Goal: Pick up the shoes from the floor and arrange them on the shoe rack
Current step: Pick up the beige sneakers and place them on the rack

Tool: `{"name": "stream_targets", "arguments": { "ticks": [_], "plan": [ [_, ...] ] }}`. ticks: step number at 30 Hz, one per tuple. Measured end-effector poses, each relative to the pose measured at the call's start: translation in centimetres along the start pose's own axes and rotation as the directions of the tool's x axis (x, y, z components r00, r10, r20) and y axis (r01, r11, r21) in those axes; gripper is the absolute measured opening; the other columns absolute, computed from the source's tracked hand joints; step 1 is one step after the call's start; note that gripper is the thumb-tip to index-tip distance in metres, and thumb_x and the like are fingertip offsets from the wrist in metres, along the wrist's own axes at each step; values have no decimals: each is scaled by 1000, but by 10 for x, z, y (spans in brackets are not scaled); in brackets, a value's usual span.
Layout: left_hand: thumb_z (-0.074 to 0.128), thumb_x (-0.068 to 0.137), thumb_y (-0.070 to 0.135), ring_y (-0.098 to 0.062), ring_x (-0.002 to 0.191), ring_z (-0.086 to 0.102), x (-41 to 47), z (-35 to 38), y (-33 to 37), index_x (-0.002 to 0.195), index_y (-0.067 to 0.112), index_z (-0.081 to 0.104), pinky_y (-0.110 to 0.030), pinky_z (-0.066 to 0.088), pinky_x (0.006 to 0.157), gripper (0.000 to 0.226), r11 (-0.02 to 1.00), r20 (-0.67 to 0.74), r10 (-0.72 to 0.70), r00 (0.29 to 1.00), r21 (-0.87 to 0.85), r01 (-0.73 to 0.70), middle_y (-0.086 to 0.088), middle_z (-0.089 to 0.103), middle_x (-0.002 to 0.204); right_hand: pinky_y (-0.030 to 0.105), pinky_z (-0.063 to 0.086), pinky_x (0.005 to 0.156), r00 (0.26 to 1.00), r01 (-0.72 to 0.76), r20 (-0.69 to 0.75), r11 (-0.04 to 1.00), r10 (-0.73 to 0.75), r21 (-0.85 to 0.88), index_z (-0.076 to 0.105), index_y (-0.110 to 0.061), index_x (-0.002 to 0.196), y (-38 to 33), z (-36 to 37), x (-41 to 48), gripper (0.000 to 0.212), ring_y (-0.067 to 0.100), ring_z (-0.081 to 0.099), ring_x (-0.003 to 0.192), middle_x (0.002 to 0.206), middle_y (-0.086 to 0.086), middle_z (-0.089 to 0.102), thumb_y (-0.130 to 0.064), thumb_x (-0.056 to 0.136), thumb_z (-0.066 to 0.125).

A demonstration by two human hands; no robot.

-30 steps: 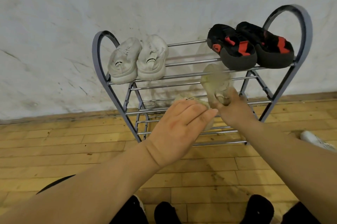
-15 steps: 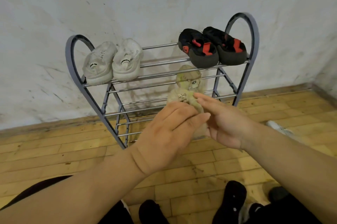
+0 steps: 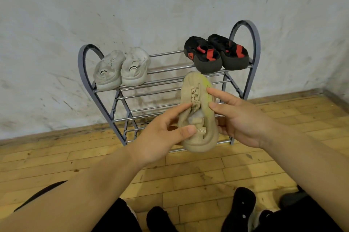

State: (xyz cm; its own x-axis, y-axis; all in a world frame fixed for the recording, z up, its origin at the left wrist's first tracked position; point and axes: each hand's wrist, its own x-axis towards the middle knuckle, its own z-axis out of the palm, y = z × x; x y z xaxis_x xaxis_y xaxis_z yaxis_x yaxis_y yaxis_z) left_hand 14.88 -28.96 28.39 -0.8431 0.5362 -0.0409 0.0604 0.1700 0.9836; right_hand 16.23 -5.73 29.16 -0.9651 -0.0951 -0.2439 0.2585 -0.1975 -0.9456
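A beige sneaker (image 3: pixel 196 116) with beige laces and a yellow-green tint on its right side hangs in the air in front of the shoe rack (image 3: pixel 85 73), toe pointing up toward the top shelf. My left hand (image 3: pixel 162 135) pinches its left side and heel tab with thumb and fingers. My right hand (image 3: pixel 241 118) holds its right side, thumb and forefinger on top and the other fingers behind it. Whether a second beige shoe is pressed against it I cannot tell. On the top shelf sit a white pair (image 3: pixel 120 69) at the left and a black-and-red pair (image 3: pixel 215 54) at the right.
The rack stands against a stained white wall on a wooden floor (image 3: pixel 188 175). Its lower chrome bars (image 3: pixel 151 109) carry nothing visible. My feet in black footwear (image 3: pixel 239 207) are at the bottom edge. A wall corner closes the floor at the far right.
The two beige shoes held apart a second ago have come together between my hands, and both hands now hold the shoe upright in front of the rack. The camera has shifted.
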Motion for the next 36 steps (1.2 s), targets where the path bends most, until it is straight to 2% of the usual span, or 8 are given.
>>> {"name": "stream_targets", "arguments": {
  "ticks": [3,6,12,15,19,24,29,36],
  "plan": [
    [93,76,29,-14,123,68,4,5,-1,147,28,56,-40,58,98,80,992,-39,-62,997,-108,58,7,68,138,36,59,77,999,-32,-1,999,32,-36,57,-43,142,0,0,-1,44,28,66,99,124,11,74,-22,104,60],
    [87,69,26,-15,118,70,10,15,-7,141,29,59,-38,60,95,78,983,-101,-95,990,-164,78,7,72,132,46,63,86,992,-116,31,989,119,-92,53,-47,144,-2,-10,-2,42,26,74,93,127,5,73,-33,105,58],
    [89,75,39,-20,116,71,38,27,-24,150,26,53,-47,60,97,85,978,-107,-160,981,-149,144,2,73,130,36,62,71,965,-228,95,963,243,-145,47,-46,148,-2,-28,-3,51,27,76,92,138,2,66,-28,103,60],
    [74,93,44,-11,114,68,53,34,-20,153,32,48,-29,57,88,67,994,-88,-111,990,7,112,8,68,135,40,63,81,977,-201,50,973,208,-116,54,-42,142,-3,-41,4,49,28,74,97,129,3,72,-18,100,63],
    [53,102,56,-1,132,48,80,38,-14,161,35,31,-21,36,106,66,936,-8,-22,1000,350,24,18,47,149,49,54,101,979,-193,-85,974,184,-115,58,-39,140,-6,-65,21,46,33,68,113,130,10,71,-14,101,62],
    [55,99,58,-21,142,44,125,21,-35,164,37,24,-31,34,115,75,746,-74,-17,997,663,62,-3,37,163,40,52,83,949,-229,-253,965,191,-131,52,-40,144,-1,-87,50,50,24,67,89,119,5,72,-10,104,56],
    [58,98,59,-30,143,41,164,12,-63,163,41,19,-37,33,116,78,643,-130,-97,987,749,162,-9,37,158,41,51,80,926,-214,-338,971,167,-109,49,-42,148,5,-102,87,53,26,65,93,121,6,70,-10,105,50],
    [59,93,60,-32,133,49,202,10,-94,162,41,22,-47,41,116,80,638,-134,-137,981,746,191,-9,38,148,43,60,91,898,-191,-423,973,120,-129,44,-44,153,17,-114,132,60,30,68,113,125,2,69,-8,105,49]
  ]
}}
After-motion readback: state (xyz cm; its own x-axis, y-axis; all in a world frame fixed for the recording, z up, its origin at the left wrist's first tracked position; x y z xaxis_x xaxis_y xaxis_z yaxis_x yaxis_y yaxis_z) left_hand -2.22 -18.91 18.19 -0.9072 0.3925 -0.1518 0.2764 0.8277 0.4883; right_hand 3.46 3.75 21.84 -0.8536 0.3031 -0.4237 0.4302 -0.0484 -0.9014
